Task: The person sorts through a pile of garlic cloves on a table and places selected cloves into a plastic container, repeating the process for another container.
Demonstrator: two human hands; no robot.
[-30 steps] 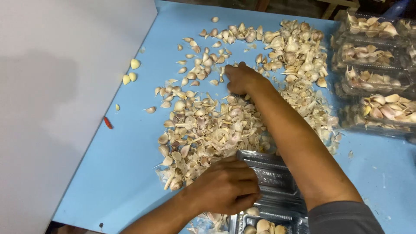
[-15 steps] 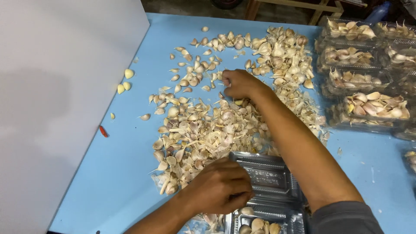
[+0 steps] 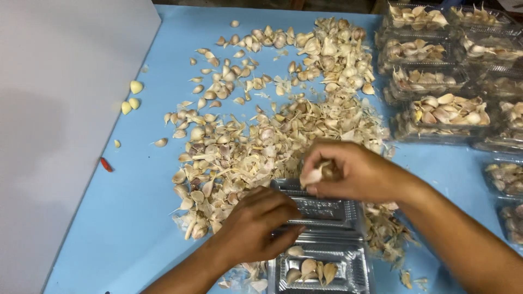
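My right hand (image 3: 354,171) is closed around a few garlic cloves (image 3: 313,175), held just above the open lid of a clear plastic clamshell box (image 3: 321,209). My left hand (image 3: 259,223) presses on the left edge of that box, fingers curled over it. The lower half of the box (image 3: 321,269) holds a few cloves. A wide spread of loose garlic cloves and papery skins (image 3: 256,141) covers the blue table (image 3: 136,218) beyond both hands.
Several filled clear boxes of garlic (image 3: 447,111) stand stacked along the right edge. A white board (image 3: 60,109) covers the table's left side. Three peeled yellow cloves (image 3: 132,95) and a small red chilli (image 3: 106,164) lie near the board.
My right hand has come back from the far garlic pile toward me, now holding cloves over the open box. My left hand stays on the box.
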